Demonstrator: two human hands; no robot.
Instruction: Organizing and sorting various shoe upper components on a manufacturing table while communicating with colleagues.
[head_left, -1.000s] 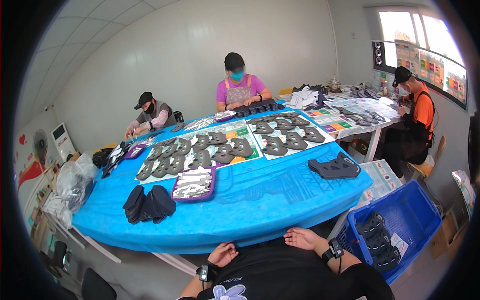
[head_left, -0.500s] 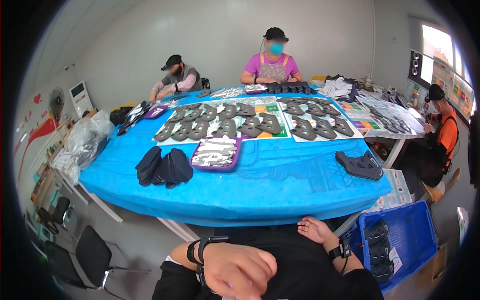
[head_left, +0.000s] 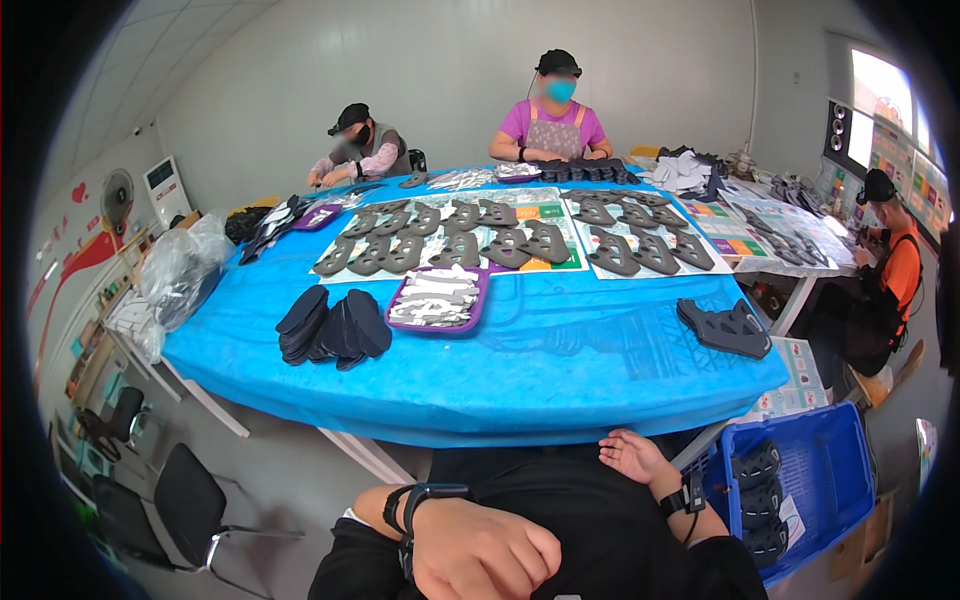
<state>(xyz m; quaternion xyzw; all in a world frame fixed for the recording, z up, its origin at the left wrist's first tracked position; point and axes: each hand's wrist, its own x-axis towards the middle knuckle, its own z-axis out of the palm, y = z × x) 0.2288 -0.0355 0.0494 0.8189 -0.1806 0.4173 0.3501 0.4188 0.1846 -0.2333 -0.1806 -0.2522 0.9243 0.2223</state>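
My left hand [head_left: 485,548], a dark watch and band at its wrist, is in front of my body at the lower edge. Its fingers curl downward, closed, and whatever they might hold is hidden. Just off the table's near edge, my right hand [head_left: 632,456] rests palm up, fingers loosely bent and apart, with nothing in it. Nearest on the blue-covered table [head_left: 520,385] are a stack of dark oval pads [head_left: 335,328], a purple basket [head_left: 480,315] of white and grey strips [head_left: 440,295], and a pile of dark cut-out pads [head_left: 724,328] at right.
Rows of grey cut-out pads [head_left: 460,250] lie on printed sheets across the table. Two co-workers [head_left: 550,125] sit at the far side; another person in orange [head_left: 897,270] sits at right. A blue crate [head_left: 825,500] holding dark pads stands beside my right arm. Black chairs [head_left: 190,490] are at left.
The view has shifted slightly. My left hand has turned so its back shows more, and its fingers have dropped toward the lower edge. My right hand stays by the table edge.
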